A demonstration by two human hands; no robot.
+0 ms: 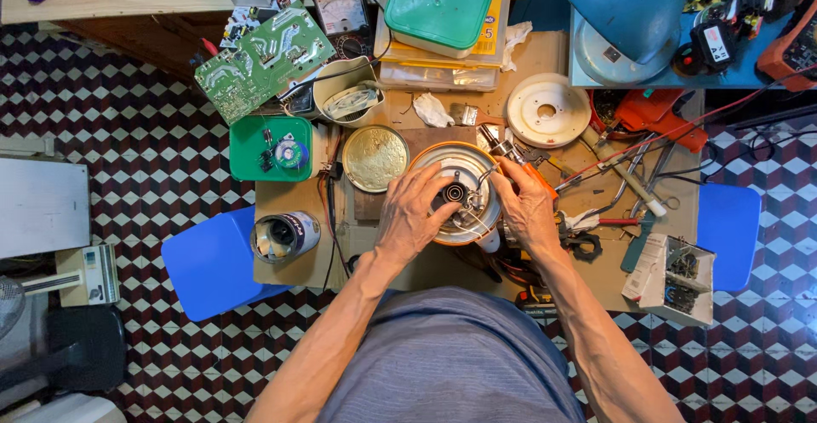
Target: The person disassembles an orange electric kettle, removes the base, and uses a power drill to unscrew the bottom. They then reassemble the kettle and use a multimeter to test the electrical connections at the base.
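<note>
Both of your hands are on the round appliance base [459, 191], a white disc with an orange rim lying flat at the middle of the cardboard-covered table [587, 282], just near of centre. Your left hand [414, 213] lies over its left side, fingers curled and spread across the disc, fingertips [444, 183] touching the surface beside the small dark hub [454, 193] at its middle; you cannot tell whether they pinch anything. Your right hand [526, 204] sits on the right edge of the base, fingers bent and drawn together near thin wires that run to the hub; whether they grip a wire is hidden.

Just left of the base lies a round brass-coloured lid [375, 158], touching or nearly touching its rim. Far and right of it rests a white plastic ring [548, 110]. Further left stands a green tray [271, 148] with small parts, and far of that a green circuit board [262, 60] lies tilted. A small metal can [284, 236] sits near the left edge. Right of your right hand, pliers and other hand tools [621, 186] lie scattered. A blue lamp shade [628, 2] hangs over the far right
</note>
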